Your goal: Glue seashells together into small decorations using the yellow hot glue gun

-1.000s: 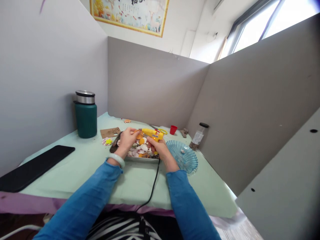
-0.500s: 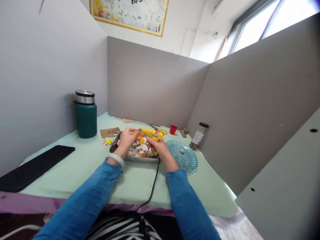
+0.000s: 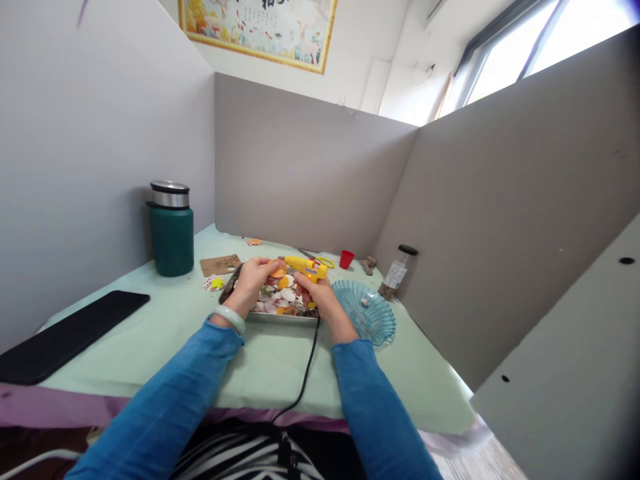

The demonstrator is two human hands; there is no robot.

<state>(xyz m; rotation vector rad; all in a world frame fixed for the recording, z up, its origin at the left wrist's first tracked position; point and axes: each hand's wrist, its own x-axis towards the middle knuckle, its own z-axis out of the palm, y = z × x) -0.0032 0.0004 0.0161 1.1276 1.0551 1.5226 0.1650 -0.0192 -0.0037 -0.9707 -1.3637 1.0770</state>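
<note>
My right hand (image 3: 317, 291) is wrapped round the handle of a yellow hot glue gun (image 3: 304, 267), its nozzle pointing left. A black cord runs from the handle down over the table's front edge. Between the fingertips of my left hand (image 3: 255, 277) is an orange shell (image 3: 279, 271), close to the nozzle. Both hands are above a metal tray (image 3: 280, 319) filled with white, orange and brown shells. Whether the nozzle touches the orange shell I cannot tell.
A blue scalloped glass plate (image 3: 373, 320) holds a small speckled piece. Behind are yellow-handled scissors (image 3: 326, 262) and a red cup (image 3: 347, 259). A lidded jar (image 3: 399, 272) stands right; a green flask (image 3: 172, 233), brown board (image 3: 220, 265) and black mat (image 3: 75, 337) lie left. Grey partitions enclose the table.
My left hand has shifted slightly, and the orange shell in it now sits a little apart from the nozzle and shows more fully. The glue gun has barely moved.
</note>
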